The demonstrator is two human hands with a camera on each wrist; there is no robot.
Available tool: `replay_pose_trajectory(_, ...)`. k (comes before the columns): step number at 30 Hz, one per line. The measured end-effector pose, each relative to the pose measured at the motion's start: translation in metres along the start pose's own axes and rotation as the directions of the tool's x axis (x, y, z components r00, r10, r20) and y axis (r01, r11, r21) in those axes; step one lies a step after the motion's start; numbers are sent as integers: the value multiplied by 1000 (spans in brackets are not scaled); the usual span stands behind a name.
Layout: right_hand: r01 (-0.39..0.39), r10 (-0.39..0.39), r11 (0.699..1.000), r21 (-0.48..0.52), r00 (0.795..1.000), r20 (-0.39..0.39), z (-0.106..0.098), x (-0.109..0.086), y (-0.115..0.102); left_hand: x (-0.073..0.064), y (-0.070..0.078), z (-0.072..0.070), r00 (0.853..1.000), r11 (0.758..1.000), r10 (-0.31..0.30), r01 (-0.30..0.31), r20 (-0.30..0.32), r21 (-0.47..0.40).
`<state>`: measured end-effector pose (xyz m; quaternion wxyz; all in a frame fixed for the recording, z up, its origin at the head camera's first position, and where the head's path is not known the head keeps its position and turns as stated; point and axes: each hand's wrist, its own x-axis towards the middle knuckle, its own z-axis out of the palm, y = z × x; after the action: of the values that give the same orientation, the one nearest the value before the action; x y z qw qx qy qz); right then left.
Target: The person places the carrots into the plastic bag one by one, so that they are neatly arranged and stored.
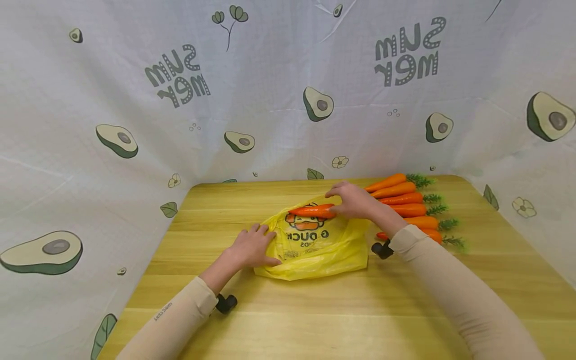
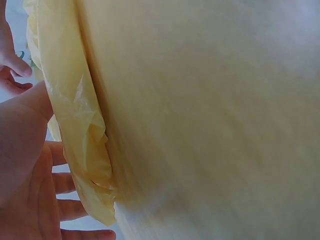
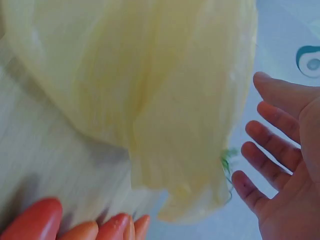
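A yellow plastic bag [image 1: 315, 257] with a duck print lies flat on the wooden table. On top of its print rests an orange carrot [image 1: 310, 211], tip pointing left. My left hand [image 1: 254, 246] lies at the bag's left edge, fingers spread and straight; in the left wrist view the fingers [image 2: 70, 210] pass behind the crumpled yellow edge. Above the bag's far right part, my right hand [image 1: 353, 201] hovers beside the carrot's thick end. The right wrist view shows that right hand [image 3: 285, 150] with fingers parted and nothing in them, next to green leafy strands [image 3: 230, 160].
Several carrots [image 1: 407, 198] with green tops lie in a row at the right of the table [image 1: 315, 315], partly behind my right forearm. A white curtain [image 1: 270, 90] printed with avocados hangs around the table's back and sides.
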<state>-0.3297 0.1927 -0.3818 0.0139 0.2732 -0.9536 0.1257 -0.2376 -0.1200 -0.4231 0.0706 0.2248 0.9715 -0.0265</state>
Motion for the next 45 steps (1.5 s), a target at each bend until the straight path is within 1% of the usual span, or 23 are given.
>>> replay_pose_trajectory(6,-19,20,997,73,1000,-12,-15,-15,6,0,-1,2,1000,1000,-5,5,6,-1)
replay_pose_trajectory(14,-43,43,992,120,999,7,-34,-43,14,1,-1,3,1000,1000,-7,7,6,2)
replay_pose_trajectory(15,-37,36,992,122,999,8,-36,-47,15,1,-1,3,1000,1000,-7,7,7,1)
replay_pose_trajectory(22,-32,30,994,100,999,24,-44,-74,27,3,-2,2,1000,1000,-4,4,9,-11)
replay_pose_trajectory(27,6,-7,997,71,1000,4,-45,-91,38,2,-2,1,1000,1000,-7,7,10,-28)
replay_pose_trajectory(36,27,-30,998,53,998,50,-48,-119,50,4,-3,3,1000,1000,-9,9,14,-27)
replay_pose_trajectory(38,20,-22,999,33,998,62,-47,-124,53,4,-3,3,1000,1000,-10,11,15,-25)
replay_pose_trajectory(41,-16,15,1000,12,997,80,-46,-133,58,5,-3,3,1000,1000,-10,10,14,-25)
replay_pose_trajectory(45,-39,37,999,14,996,85,-44,-142,63,6,-4,3,1000,1000,-14,14,12,-24)
